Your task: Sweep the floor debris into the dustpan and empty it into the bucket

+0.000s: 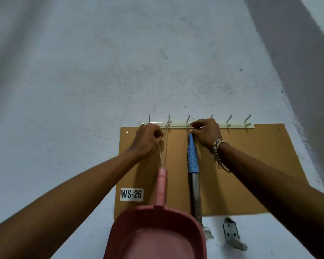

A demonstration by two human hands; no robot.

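The fingers of the left hand [150, 140] are curled and pinch a thin string [160, 156]. This string goes down to the hole in the handle of the pink dustpan [157, 238], and another strand of it goes up to a hook on the rail [176, 125]. The fingers of the right hand [207, 133] are also closed, pinching a short loop [188, 128] at the next hook to the right, just above the blue grip of the broom [192, 156]. The broom hangs upright, and its metal shaft passes behind the right edge of the dustpan. The dustpan hangs just left of it, with the pan low and near. The right wrist has a bracelet [218, 146]. Behind is a brown board [241, 174] with a label [131, 194] "WS-26", on a pale wall [101, 71].
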